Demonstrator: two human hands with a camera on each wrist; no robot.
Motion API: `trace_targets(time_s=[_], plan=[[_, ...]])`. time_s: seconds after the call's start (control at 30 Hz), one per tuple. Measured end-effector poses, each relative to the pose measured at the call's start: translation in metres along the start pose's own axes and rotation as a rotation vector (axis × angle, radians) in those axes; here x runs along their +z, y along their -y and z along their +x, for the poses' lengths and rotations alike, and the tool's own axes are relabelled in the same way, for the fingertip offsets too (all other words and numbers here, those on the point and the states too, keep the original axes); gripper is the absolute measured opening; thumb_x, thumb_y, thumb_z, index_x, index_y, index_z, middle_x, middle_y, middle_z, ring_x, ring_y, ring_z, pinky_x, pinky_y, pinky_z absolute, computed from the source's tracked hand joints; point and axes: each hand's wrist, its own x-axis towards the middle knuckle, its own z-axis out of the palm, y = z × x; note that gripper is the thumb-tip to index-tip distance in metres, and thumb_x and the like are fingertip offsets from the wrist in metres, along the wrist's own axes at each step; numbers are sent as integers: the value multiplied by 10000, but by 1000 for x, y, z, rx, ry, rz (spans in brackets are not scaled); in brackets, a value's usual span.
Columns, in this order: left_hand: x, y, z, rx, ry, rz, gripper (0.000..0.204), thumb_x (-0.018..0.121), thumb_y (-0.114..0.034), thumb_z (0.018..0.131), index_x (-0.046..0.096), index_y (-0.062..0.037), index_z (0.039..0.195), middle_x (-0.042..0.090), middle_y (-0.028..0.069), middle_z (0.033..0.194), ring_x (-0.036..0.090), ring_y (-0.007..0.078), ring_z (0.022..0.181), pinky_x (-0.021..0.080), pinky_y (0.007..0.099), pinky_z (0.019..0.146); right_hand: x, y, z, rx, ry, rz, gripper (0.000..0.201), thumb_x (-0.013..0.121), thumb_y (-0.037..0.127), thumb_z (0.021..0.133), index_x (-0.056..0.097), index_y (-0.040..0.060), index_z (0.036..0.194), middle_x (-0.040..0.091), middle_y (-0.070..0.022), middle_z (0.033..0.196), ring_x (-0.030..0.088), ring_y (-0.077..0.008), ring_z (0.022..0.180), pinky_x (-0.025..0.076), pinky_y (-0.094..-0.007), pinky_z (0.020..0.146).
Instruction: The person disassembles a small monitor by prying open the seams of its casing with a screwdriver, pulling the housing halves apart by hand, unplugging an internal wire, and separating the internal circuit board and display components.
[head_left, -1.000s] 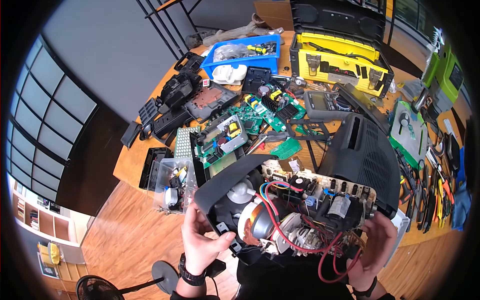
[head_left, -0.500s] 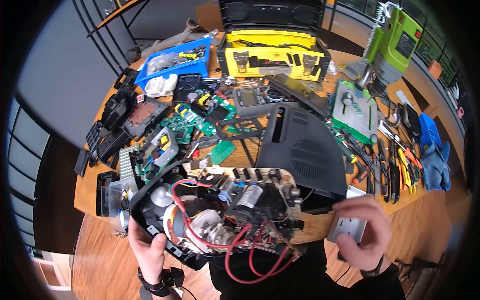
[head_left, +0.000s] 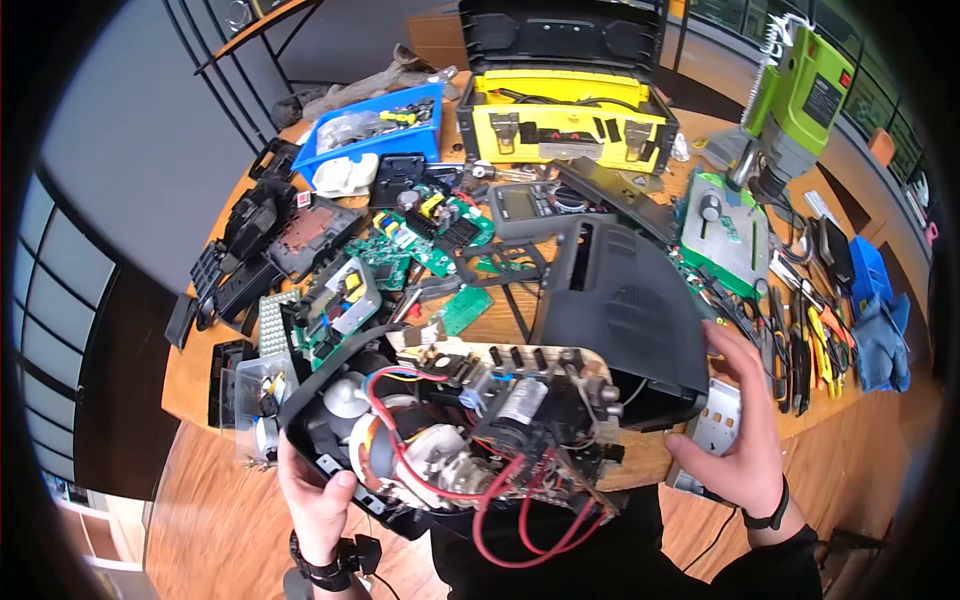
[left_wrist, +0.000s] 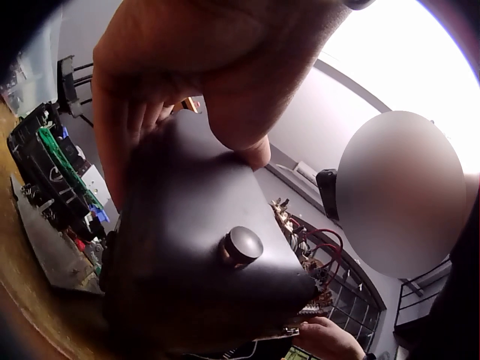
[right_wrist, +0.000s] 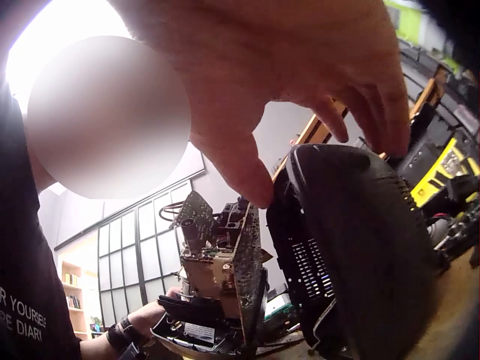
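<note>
My left hand (head_left: 318, 500) grips the left edge of a black housing (head_left: 300, 405), thumb on the near rim. Inside it are a picture tube, a circuit board (head_left: 520, 400) and looping red wires (head_left: 480, 530). In the left wrist view that hand (left_wrist: 217, 67) spans the smooth housing (left_wrist: 187, 195), which has a round knob (left_wrist: 244, 245). To the right lies a vented black cover (head_left: 630, 310); my right hand (head_left: 740, 440) holds its right end, thumb at the lower edge. The right wrist view shows this hand (right_wrist: 277, 67) over the cover (right_wrist: 360, 240).
Green circuit boards (head_left: 465, 310) and black plastic parts lie across the table. Behind are a blue bin (head_left: 425, 140), a yellow toolbox (head_left: 570, 135) and a multimeter (head_left: 520, 205). A green press (head_left: 810, 100) and hand tools (head_left: 825, 335) occupy the right; a clear box (head_left: 245, 400) stands left.
The housing with its board has come apart sideways from the vented cover. My right hand has left the board's side and moved onto the cover's right end; the left hand keeps its grip.
</note>
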Motion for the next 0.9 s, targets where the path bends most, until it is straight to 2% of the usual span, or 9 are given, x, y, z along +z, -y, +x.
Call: trace_targets(time_s=[0.07, 0.13, 0.2, 0.3, 0.33, 0.43, 0.53, 0.57, 0.9], plan=[[2, 1, -1, 8, 19, -150, 976, 866, -348, 713, 347, 28, 1449, 524, 129, 1355, 536, 224, 1233, 408, 362, 1069, -2, 5, -5, -163, -146, -245, 773, 770, 102, 676, 428, 27, 1365, 433, -237, 1398, 472, -378, 1260, 394, -459, 1028], [2, 6, -6, 3, -5, -143, 1031, 872, -358, 700, 302, 23, 1471, 487, 132, 1388, 504, 224, 1265, 392, 365, 1081, 1, 2, -26, -323, -287, -154, 706, 734, 105, 685, 432, -1, 1314, 438, -284, 1356, 472, -384, 1244, 366, -481, 1045], [2, 6, -6, -12, 24, -180, 1025, 871, -363, 700, 307, 20, 1465, 483, 131, 1388, 500, 227, 1269, 383, 369, 1088, 6, -11, -37, -470, -245, -43, 812, 764, 219, 665, 402, 8, 1360, 435, -268, 1377, 457, -353, 1255, 363, -448, 1043], [10, -1, -8, -9, 51, -127, 1020, 872, -399, 693, 327, 15, 1450, 498, 125, 1367, 509, 229, 1255, 392, 363, 1074, 47, 7, -45, -281, -44, 273, 1188, 925, 472, 513, 321, 28, 1433, 391, -273, 1418, 414, -368, 1309, 362, -433, 1043], [10, -2, -9, -4, 57, -95, 1024, 874, -404, 689, 329, 14, 1448, 503, 123, 1358, 511, 226, 1250, 398, 362, 1068, 49, 12, -44, -207, 49, 178, 1272, 934, 435, 540, 201, 29, 1497, 293, -270, 1488, 370, -372, 1353, 339, -436, 1077], [17, -8, -13, 43, 28, -92, 995, 887, -401, 671, 368, 9, 1414, 532, 111, 1310, 530, 212, 1220, 423, 360, 1037, 70, 13, -52, -4, 222, 456, 1392, 933, 207, 612, -105, 54, 1527, 168, -241, 1534, 338, -349, 1386, 294, -459, 1124], [22, -14, -15, 60, 35, -68, 930, 890, -391, 658, 414, 8, 1351, 614, 90, 1167, 624, 178, 1035, 509, 322, 907, 91, 3, -62, 102, 127, 640, 1340, 885, 146, 677, -159, 80, 1514, 233, -232, 1494, 387, -348, 1359, 338, -459, 1101], [22, -9, -16, 65, 35, -75, 889, 888, -385, 655, 429, 8, 1307, 632, 89, 1108, 633, 163, 990, 523, 315, 870, 91, 2, -58, 20, 139, 458, 1239, 815, 67, 741, -157, 96, 1508, 287, -229, 1449, 448, -343, 1311, 392, -446, 1064], [15, 1, -12, 49, 82, -75, 686, 842, -296, 728, 418, -29, 1195, 582, 76, 1098, 597, 154, 1005, 490, 309, 892, 89, 17, -41, 30, 91, 440, 1082, 737, -30, 780, -52, 62, 1514, 384, -222, 1383, 513, -302, 1238, 447, -397, 993]])
